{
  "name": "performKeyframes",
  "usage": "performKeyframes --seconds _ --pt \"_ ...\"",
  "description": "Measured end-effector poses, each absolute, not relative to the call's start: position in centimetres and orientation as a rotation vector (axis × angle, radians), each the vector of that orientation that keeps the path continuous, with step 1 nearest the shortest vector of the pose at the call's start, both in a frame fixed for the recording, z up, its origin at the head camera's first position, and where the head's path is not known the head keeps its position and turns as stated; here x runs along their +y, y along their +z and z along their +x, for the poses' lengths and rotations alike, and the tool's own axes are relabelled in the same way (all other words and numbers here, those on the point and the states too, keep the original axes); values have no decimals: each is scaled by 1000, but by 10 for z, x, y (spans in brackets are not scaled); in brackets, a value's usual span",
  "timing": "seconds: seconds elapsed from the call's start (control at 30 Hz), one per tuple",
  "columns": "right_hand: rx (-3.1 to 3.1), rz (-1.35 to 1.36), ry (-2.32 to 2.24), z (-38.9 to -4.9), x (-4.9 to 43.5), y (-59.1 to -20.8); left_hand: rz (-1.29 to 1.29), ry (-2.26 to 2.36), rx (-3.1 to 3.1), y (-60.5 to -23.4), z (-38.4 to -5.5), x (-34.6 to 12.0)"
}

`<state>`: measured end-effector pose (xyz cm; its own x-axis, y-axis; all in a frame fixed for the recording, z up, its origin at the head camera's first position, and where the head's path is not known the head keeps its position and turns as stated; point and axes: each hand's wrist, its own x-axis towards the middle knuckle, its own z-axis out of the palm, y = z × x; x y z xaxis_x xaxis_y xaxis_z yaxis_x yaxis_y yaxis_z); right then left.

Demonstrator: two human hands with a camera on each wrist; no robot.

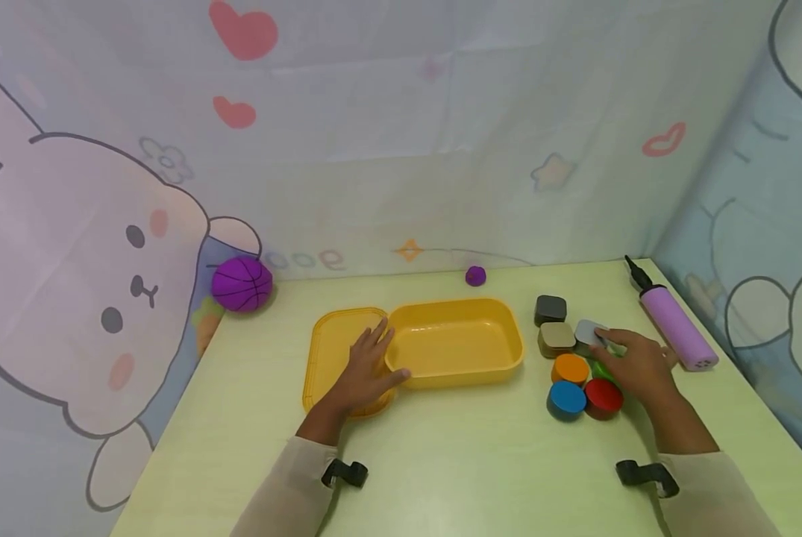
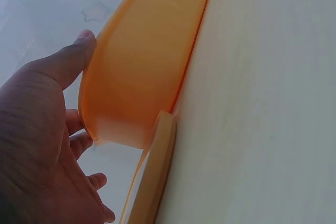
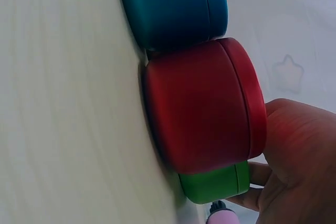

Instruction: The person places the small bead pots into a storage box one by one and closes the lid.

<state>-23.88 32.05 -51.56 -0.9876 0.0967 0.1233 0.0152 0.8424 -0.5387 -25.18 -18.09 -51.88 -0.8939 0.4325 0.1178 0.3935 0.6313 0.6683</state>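
Observation:
My left hand (image 1: 362,373) rests at the left rim of a yellow plastic container (image 1: 464,379), fingers spread and thumb on the near corner. Under that hand a flat yellow lid (image 1: 330,347) lies beside the container. In the left wrist view, thumb and fingertips touch the rim of the container (image 2: 136,72). On the right, my right hand (image 1: 645,369) pinches a light grey tin (image 1: 585,333) between thumb and fingers. A green tin (image 1: 602,373) is partly hidden below this hand. The right wrist view has the red tin (image 3: 202,108) in front of the fingers.
Close around stand beige (image 1: 556,338), dark grey (image 1: 550,309), orange (image 1: 571,368) and blue (image 1: 566,400) tins. A pink pump (image 1: 679,328) lies at the right edge. At the back are a purple ball (image 1: 242,284) and a small purple object (image 1: 476,276).

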Motion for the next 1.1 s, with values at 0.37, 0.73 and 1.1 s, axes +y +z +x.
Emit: performKeyframes --seconds 0.37,0.73,1.1 --pt "-2743 -115 824 -233 317 -519 663 1132 2769 -526 -248 -184" --pt "-2569 -180 874 -229 309 -506 672 1145 2743 -523 -247 -189" --pt "-2357 18 978 -234 296 -492 681 1169 2739 -521 -251 -186"
